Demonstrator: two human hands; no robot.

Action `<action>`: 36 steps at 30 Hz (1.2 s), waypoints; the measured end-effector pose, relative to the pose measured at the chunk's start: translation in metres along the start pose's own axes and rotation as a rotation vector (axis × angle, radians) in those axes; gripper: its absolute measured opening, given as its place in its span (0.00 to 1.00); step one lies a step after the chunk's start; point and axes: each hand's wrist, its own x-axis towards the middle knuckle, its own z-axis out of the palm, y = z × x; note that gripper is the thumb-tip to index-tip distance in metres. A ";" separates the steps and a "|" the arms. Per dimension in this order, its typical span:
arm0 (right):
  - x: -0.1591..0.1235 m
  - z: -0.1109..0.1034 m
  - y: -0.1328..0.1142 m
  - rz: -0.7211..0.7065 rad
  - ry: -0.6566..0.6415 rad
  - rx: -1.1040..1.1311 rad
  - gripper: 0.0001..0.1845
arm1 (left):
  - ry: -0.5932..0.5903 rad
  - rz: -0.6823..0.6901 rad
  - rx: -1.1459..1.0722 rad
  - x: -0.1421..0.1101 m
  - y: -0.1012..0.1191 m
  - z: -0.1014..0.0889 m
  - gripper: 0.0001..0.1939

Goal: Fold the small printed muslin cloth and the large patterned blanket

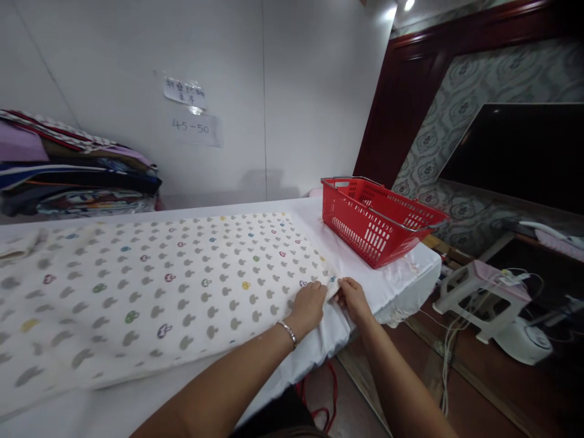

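A white cloth printed with grey and coloured mushrooms [191, 261] lies spread over the white-covered table, some wrinkles at its left end. At its near right corner, my left hand [310, 306] is closed on the edge, fingers bent down over the fabric. Just to the right, my right hand [353, 298] pinches the corner tip between thumb and fingers, lifting it slightly. The two hands are close together but apart. A silver bracelet [288, 334] circles my left wrist.
A red plastic basket [378, 225] stands at the table's far right. Folded clothes [77, 167] are piled at the back left. Beyond the right edge, a white stool [483, 289] and loose cables [449, 365] are on the floor. A white wall runs behind.
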 end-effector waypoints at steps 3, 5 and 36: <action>0.003 -0.003 -0.001 0.049 0.011 0.042 0.14 | -0.008 0.004 0.035 -0.010 -0.006 -0.001 0.12; 0.004 -0.005 -0.002 0.058 0.018 0.055 0.13 | -0.020 0.011 0.056 -0.017 -0.010 -0.004 0.12; -0.002 -0.023 -0.007 0.046 -0.016 -0.059 0.15 | 0.044 0.082 0.249 -0.096 -0.074 -0.037 0.09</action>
